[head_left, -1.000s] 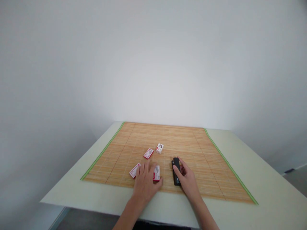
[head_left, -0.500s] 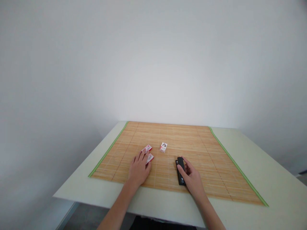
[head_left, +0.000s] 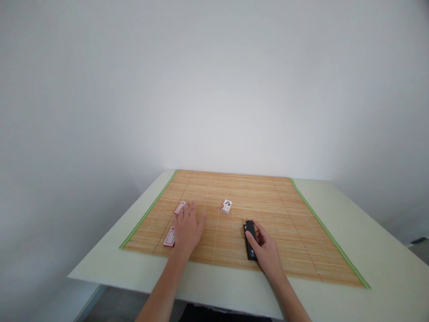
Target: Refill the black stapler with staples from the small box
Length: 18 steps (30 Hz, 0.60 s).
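Observation:
My left hand (head_left: 186,229) lies flat with fingers stretched out on a bamboo mat (head_left: 288,223), over small red-and-white boxes. One box (head_left: 180,207) peeks out beyond my fingertips, another (head_left: 169,237) shows at the hand's left side. A third small box (head_left: 226,206) stands alone further right. My right hand (head_left: 266,248) rests on a black stapler (head_left: 250,237) that lies on the mat, fingers curled over its right side.
The mat has green edges and lies on a pale table (head_left: 378,250) set against a white wall. The table's near edge runs just under my wrists.
My left hand has slid leftwards across the mat, and the red-and-white boxes under it have moved left with it. My right hand stays on the stapler.

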Motion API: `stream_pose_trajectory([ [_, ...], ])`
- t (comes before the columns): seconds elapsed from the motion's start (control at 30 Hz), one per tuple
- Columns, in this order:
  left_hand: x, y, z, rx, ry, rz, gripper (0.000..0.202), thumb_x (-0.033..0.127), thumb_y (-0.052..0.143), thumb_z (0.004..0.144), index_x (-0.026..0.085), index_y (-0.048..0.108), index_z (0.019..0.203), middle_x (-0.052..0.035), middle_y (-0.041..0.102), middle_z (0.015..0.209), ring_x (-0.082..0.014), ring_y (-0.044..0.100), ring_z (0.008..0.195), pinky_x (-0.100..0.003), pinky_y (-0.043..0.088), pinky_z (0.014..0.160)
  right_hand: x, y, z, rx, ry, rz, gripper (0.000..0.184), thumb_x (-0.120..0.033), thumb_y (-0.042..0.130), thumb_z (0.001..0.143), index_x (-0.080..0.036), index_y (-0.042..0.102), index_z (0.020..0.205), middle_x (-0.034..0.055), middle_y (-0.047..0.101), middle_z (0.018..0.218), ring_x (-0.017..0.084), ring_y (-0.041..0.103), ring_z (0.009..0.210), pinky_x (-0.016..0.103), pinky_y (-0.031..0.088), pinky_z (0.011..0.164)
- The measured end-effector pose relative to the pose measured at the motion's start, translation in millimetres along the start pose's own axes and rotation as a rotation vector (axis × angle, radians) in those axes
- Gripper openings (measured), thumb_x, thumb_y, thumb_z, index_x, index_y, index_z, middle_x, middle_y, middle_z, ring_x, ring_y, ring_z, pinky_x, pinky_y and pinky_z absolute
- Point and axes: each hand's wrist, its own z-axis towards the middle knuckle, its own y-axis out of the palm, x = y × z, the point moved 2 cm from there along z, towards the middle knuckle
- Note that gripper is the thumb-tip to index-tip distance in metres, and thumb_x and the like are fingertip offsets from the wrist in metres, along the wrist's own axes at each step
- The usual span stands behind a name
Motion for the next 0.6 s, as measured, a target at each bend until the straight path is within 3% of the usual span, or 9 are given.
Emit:
stream_pose_trajectory([
  [0.17, 88.2, 22.8, 28.4, -0.16, 0.427, -0.153, 0.056, 0.043, 0.042, 0.104, 0.027, 0.036, 0.157, -0.0073, 0.04, 0.162, -0.0266, 0.039, 0.146, -0.045, 0.031, 0.12, -2.6, -0.5, -0.3, 0.006, -0.002, 0.01, 0.066, -0.059, 0.064, 0.088, -0.02, 0.062, 0.141, 0.0009, 0.063, 0.078, 0.018, 0.055, 0.066, 0.03, 0.045, 0.063],
  [0.27, 103.4, 34.9, 38.1, -0.22, 0.454, -0.126, 0.041, 0.037, 0.044, 0.103, 0.028, 0.057, 0.141, -0.0045, 0.047, 0.158, -0.0254, 0.043, 0.142, -0.043, 0.035, 0.117, -3.4, -0.2, 0.0, -0.002, -0.006, 0.012, 0.067, -0.059, 0.064, 0.089, -0.019, 0.061, 0.142, 0.0005, 0.062, 0.077, 0.018, 0.054, 0.065, 0.03, 0.045, 0.062],
  [0.33, 90.1, 36.4, 42.6, -0.229, 0.417, -0.103, 0.034, 0.035, 0.042, 0.104, 0.028, 0.066, 0.127, -0.0038, 0.05, 0.155, -0.0253, 0.047, 0.137, -0.043, 0.037, 0.114, -2.8, -0.1, 0.3, -0.004, -0.008, 0.006, 0.066, -0.059, 0.064, 0.09, -0.02, 0.061, 0.142, 0.0001, 0.061, 0.076, 0.018, 0.054, 0.066, 0.03, 0.044, 0.063],
  [0.4, 63.8, 32.6, 45.5, -0.223, 0.375, -0.086, 0.034, 0.036, 0.041, 0.104, 0.028, 0.069, 0.122, -0.0047, 0.051, 0.154, -0.0263, 0.05, 0.134, -0.045, 0.039, 0.112, -1.8, -0.2, 0.5, -0.003, -0.006, -0.008, 0.064, -0.059, 0.063, 0.09, -0.02, 0.061, 0.142, 0.0, 0.06, 0.077, 0.018, 0.054, 0.066, 0.03, 0.044, 0.063],
  [0.53, 3.2, 19.2, 46.4, -0.212, 0.256, -0.012, 0.037, 0.04, 0.042, 0.104, 0.029, 0.065, 0.131, -0.0062, 0.049, 0.156, -0.0292, 0.052, 0.132, -0.049, 0.036, 0.113, -0.7, 0.0, 0.2, 0.002, -0.009, -0.033, 0.064, -0.059, 0.063, 0.09, -0.02, 0.061, 0.141, 0.0004, 0.061, 0.077, 0.018, 0.055, 0.067, 0.03, 0.044, 0.063],
  [0.6, -17.7, 12.9, 45.1, -0.208, 0.21, 0.026, 0.04, 0.042, 0.043, 0.103, 0.031, 0.061, 0.138, -0.0053, 0.048, 0.158, -0.03, 0.051, 0.133, -0.051, 0.033, 0.116, -1.4, 0.0, -0.1, 0.002, -0.011, -0.034, 0.064, -0.059, 0.063, 0.09, -0.02, 0.061, 0.141, 0.0007, 0.062, 0.077, 0.019, 0.055, 0.067, 0.031, 0.044, 0.063],
])
